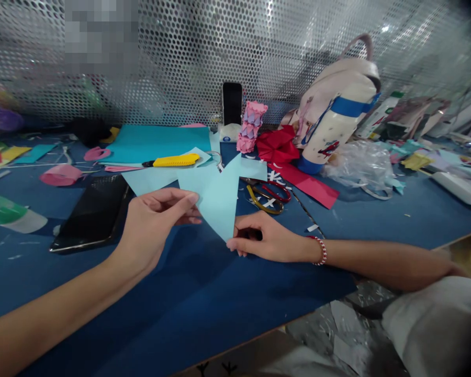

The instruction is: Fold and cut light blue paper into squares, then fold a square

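A light blue piece of paper (217, 196) with pointed corners is held up over the blue table (204, 303). My left hand (157, 222) pinches its left edge between thumb and fingers. At its lower corner, my right hand (269, 235) grips the paper between thumb and forefinger; a red and white bracelet is on that wrist. Just behind the paper are a yellow cutter (176, 160), more light blue paper (151, 179) and scissors (265, 196) with red and yellow handles.
A black phone (96, 212) and green tube (11, 212) lie left. Further back are teal sheets (157, 142), an upright phone (232, 103) and a pink paper tower (251, 127). Red paper (312, 184), a white bottle (332, 133) and a plastic bag (361, 165) are right.
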Demonstrator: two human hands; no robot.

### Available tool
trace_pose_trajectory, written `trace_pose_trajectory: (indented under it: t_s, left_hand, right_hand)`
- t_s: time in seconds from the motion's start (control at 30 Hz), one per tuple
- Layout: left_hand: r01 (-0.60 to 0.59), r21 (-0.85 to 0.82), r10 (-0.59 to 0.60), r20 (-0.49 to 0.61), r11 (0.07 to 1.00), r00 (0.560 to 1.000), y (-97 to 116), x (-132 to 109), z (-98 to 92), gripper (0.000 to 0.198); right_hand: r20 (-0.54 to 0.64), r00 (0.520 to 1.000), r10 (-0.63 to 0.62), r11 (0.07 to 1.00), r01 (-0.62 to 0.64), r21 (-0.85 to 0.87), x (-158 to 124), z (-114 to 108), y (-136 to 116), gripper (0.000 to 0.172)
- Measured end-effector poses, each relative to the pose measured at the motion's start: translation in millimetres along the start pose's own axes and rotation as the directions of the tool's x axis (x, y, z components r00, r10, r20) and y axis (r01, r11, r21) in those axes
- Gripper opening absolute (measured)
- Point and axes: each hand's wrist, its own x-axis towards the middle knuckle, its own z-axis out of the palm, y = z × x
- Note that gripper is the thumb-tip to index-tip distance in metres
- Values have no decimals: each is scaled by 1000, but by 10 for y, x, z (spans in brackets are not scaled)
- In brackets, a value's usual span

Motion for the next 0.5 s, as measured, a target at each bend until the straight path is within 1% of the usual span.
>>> trace_pose_trajectory:
  t_s: [0.07,0.1,0.17,0.23,0.3,0.37,0.5]
  left_hand:
    - [-21,36,19,40,999,999,-56,-6,-24,30]
    - [-33,56,30,58,998,998,-81,-13,-34,28]
    - [-59,97,50,93,994,994,-117,-33,-48,23]
    - [-83,135,65,134,987,989,-132,-52,-57,19]
    - [-102,162,72,179,982,981,-133,-62,-62,15]
    - [-109,176,71,212,978,975,-130,-62,-64,13]
    - [-99,187,53,237,977,970,-136,-49,-76,12]
  right_hand:
    - [17,1000,-5,1000,5,11,9,-34,-15,51]
    - [-1,1000,-8,1000,8,28,18,-51,-11,53]
    - [-70,997,-18,999,21,47,42,-87,23,60]
    - [-146,989,-38,998,44,36,71,-124,79,73]
    - [-188,981,-52,998,56,15,94,-162,133,81]
    - [-202,977,-62,998,63,-2,108,-198,163,82]
    - [-205,976,-75,996,66,-53,107,-254,152,82]
